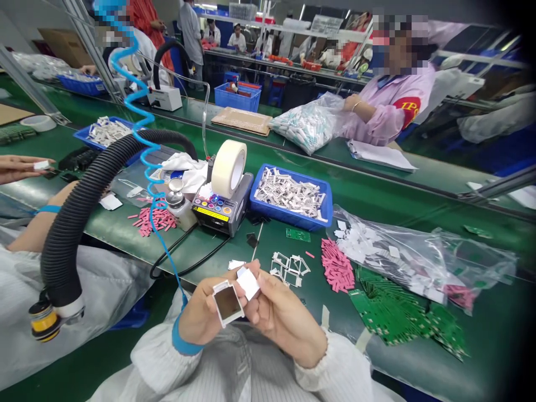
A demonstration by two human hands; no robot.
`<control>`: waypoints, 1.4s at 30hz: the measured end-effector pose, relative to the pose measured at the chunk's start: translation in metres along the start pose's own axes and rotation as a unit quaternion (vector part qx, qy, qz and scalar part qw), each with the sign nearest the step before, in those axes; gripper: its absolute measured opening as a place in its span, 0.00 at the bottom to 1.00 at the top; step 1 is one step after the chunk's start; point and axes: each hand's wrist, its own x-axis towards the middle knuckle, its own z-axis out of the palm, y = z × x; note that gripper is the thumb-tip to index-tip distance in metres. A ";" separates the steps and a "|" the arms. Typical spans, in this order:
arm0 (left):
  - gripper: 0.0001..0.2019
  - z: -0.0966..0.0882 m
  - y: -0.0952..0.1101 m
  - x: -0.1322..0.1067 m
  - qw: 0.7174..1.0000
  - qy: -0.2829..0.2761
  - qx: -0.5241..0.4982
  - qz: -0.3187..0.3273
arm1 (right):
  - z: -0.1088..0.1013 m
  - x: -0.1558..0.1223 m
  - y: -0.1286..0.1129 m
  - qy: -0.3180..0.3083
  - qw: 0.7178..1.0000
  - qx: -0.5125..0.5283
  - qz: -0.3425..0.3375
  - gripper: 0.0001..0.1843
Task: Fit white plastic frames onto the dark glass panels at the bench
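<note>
My left hand (201, 315), with a blue wrist strap, is closed around a small white frame with a dark glassy panel (228, 305) set in it. Beside it my right hand (278, 312) pinches a thin white square sheet (248, 285) between thumb and fingers. The two hands nearly meet above my lap at the bench edge. Just beyond them several loose white plastic frames (288, 269) lie on the green bench. A few small white pieces (237, 264) lie behind my fingers, partly hidden.
A blue tray (326, 209) of white frames stands behind a pile of pink strips (336, 265). Green circuit boards (389, 310) and a clear bag (473, 262) lie right. A tape dispenser (221, 212), a black hose (62, 245) and a coiled blue cord (153, 195) are left. Co-workers sit nearby.
</note>
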 end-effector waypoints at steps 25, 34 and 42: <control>0.17 -0.020 -0.056 0.006 0.947 0.119 -0.235 -0.182 | -0.026 -0.013 -0.014 0.158 0.547 -0.772 -0.284 0.15; 0.17 -0.021 -0.054 0.004 0.949 0.082 -0.253 -0.168 | -0.162 -0.021 -0.074 0.409 0.436 -0.783 -0.174 0.06; 0.20 -0.003 -0.033 0.001 0.980 0.159 -0.086 -0.082 | -0.086 -0.023 -0.063 0.234 0.471 -0.800 -0.288 0.11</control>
